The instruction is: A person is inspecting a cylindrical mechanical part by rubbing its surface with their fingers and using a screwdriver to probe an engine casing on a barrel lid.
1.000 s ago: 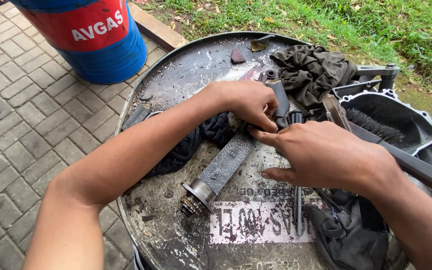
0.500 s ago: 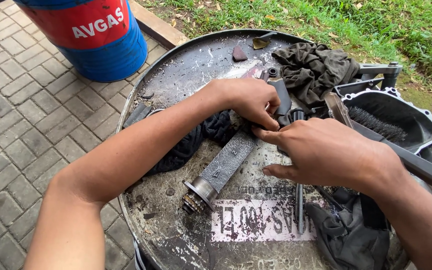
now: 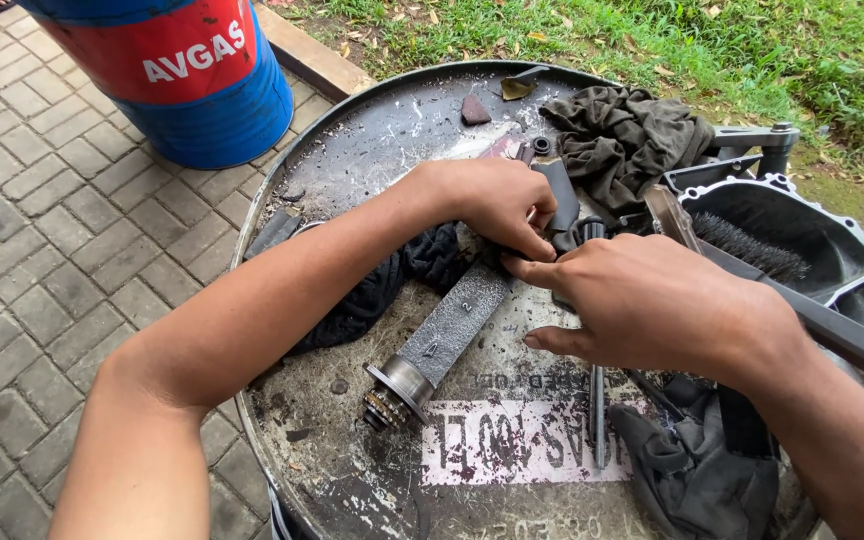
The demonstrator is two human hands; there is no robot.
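A grey textured metal cylinder (image 3: 447,330) with a small gear at its lower end lies slantwise on a dirty drum top (image 3: 352,160), partly on a dark rag (image 3: 372,295). My left hand (image 3: 497,205) reaches in from the left, its fingers pinched at the cylinder's upper end. My right hand (image 3: 652,300) comes from the right. Its index fingertip meets the left fingers at the same spot and its thumb sticks out beside the cylinder. What lies under its palm is hidden. A thin metal rod (image 3: 597,420) runs out from under my right hand.
A crumpled olive cloth (image 3: 632,135) lies at the drum's far side and another dark rag (image 3: 692,460) at the near right. A black engine casing (image 3: 802,235) sits on the right. A blue and red barrel (image 3: 192,80) stands on paving at the upper left, with grass behind.
Both hands stay at the cylinder's upper end; the fingers have shifted only slightly. The cylinder has not moved.
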